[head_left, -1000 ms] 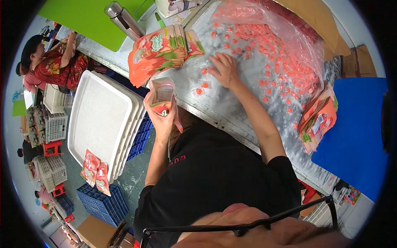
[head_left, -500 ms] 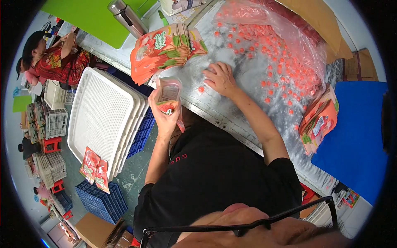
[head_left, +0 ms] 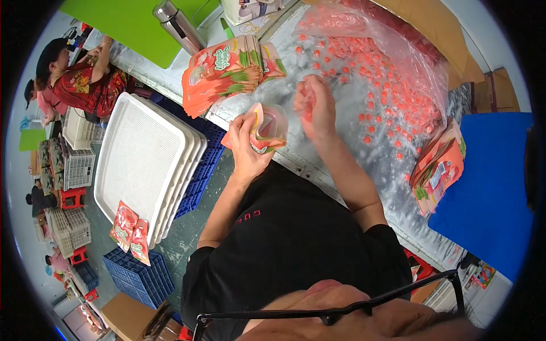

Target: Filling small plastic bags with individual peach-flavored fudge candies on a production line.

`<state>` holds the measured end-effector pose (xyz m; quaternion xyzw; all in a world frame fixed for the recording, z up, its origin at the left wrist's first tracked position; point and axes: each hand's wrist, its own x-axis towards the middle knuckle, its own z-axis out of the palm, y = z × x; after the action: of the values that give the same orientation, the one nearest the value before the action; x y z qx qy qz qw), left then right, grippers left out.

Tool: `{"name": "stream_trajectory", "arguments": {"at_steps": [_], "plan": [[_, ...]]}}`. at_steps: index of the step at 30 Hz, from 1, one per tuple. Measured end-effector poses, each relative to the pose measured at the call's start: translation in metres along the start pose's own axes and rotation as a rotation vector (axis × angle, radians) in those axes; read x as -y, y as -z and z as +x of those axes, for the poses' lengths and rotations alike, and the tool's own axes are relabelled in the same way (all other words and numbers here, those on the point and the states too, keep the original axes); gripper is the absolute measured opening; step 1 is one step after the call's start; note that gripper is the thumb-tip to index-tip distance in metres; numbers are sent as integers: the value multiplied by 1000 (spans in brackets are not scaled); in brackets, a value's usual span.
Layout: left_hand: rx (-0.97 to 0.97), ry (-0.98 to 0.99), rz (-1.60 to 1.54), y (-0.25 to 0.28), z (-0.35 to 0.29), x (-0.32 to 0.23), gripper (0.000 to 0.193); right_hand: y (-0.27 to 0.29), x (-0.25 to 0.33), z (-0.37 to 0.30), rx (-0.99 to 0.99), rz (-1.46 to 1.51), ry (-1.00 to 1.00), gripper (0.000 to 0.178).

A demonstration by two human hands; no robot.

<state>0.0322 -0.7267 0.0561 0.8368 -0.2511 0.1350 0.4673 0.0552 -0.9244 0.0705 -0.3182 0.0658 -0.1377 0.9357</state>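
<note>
My left hand is closed around a red printed pouch with its mouth spread open. A clear, see-through plastic rim shows at that mouth; whether it belongs to the pouch I cannot tell. Just to the right, over the grey table, my right hand is curled closed. Its fingers are smeared by motion, and what they hold is hidden. Beyond the right hand lie many small red wrapped pieces, spilling from a large clear plastic bag. A thick stack of flat red pouches rests beyond my left hand.
Left of me stand stacked white trays, with two filled red pouches on the top one. A steel flask is at the back. More pouches lie right, beside a blue board. A person sits far left.
My left hand has moved right with the pouch, turning its mouth toward my right hand. My right hand has risen off the table and curled. The lone red piece near it is no longer visible.
</note>
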Motion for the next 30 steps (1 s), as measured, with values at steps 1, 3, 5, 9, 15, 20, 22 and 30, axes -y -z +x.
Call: {"name": "stream_trajectory", "arguments": {"at_steps": [1,3,5,9,15,20,22,30], "plan": [[5,-7,-2,-3,1,-1,90,-13,-2,-5,62,124,13,10],[-20,-1,-15,-8,2,-4,93,-29,-10,-17,7,2,50,10],[-18,-13,0,-10,5,-8,94,-32,-16,-25,-54,-224,76,11],[-34,-33,3,-15,5,-10,93,-29,-17,-33,85,-470,253,16],[-23,-21,-25,-16,3,-8,91,-39,-2,-45,435,-884,331,35],[-79,31,-21,-8,4,-2,88,5,13,7,327,-1423,742,37],[-107,62,-102,-7,3,2,87,55,6,54,123,-1812,764,40],[-96,107,-62,2,-2,4,82,135,-6,110,62,-2173,541,51]]}}
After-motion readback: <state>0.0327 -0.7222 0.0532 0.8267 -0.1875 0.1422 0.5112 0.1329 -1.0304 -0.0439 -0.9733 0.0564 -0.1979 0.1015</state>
